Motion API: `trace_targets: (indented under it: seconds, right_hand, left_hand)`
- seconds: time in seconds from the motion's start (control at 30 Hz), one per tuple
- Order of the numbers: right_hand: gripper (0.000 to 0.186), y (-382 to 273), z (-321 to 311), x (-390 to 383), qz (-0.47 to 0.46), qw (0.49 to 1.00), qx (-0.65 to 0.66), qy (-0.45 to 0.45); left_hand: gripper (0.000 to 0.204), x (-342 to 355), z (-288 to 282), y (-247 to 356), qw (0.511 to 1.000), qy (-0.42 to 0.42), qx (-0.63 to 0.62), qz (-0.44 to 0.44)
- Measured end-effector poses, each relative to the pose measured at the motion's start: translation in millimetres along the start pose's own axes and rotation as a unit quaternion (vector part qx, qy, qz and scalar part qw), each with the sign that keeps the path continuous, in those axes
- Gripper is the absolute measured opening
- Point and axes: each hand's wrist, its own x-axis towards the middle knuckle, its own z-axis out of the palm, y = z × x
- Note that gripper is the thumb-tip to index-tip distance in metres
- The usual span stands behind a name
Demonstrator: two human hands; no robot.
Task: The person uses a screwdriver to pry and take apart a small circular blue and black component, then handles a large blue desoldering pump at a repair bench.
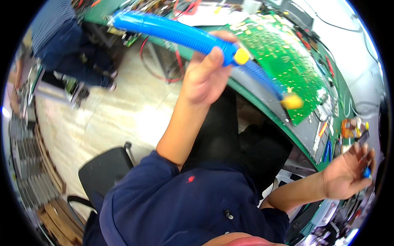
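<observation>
My left hand [209,76] is raised in the upper middle, wrapped round a blue solder sucker [172,33] with a yellow button. The tool's long body reaches to the upper left. Its plunger rod, with a blurred yellow knob [292,101], points down to the right over the bench. Beneath that knob lies a large green circuit board [283,61] with many gold-coloured pads. At the far right, my right hand [347,174] is turned palm up with bent fingers. A small blue object [366,172] sits between its thumb and fingers; its kind cannot be made out.
The green-edged workbench [262,100] curves across the right, with pens [327,151], cables and an orange packet [353,128] on it. Another person [65,45] stands at the upper left. A black chair [104,170] is at the lower left, near stacked grey trays [35,164].
</observation>
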Motion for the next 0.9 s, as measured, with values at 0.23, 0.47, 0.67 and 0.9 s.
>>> trace_targets:
  seconds: [0.23,0.47,0.67,0.9]
  right_hand:
    - [0.033,5,12,1,-0.037,0.985,-0.122,0.12]
    - [0.029,17,23,1,-0.016,0.985,-0.123,0.123]
    - [0.032,25,23,-2,-0.002,0.985,-0.124,0.117]
    - [0.044,26,-2,-7,0.062,0.988,-0.134,0.049]
  left_hand:
    - [0.041,9,4,54,0.898,0.138,-0.417,-0.003]
    - [0.038,8,-20,67,0.938,0.12,-0.318,0.063]
    - [0.028,2,14,27,0.971,0.175,0.164,-0.008]
    - [0.017,-5,16,1,0.828,0.011,0.556,-0.069]
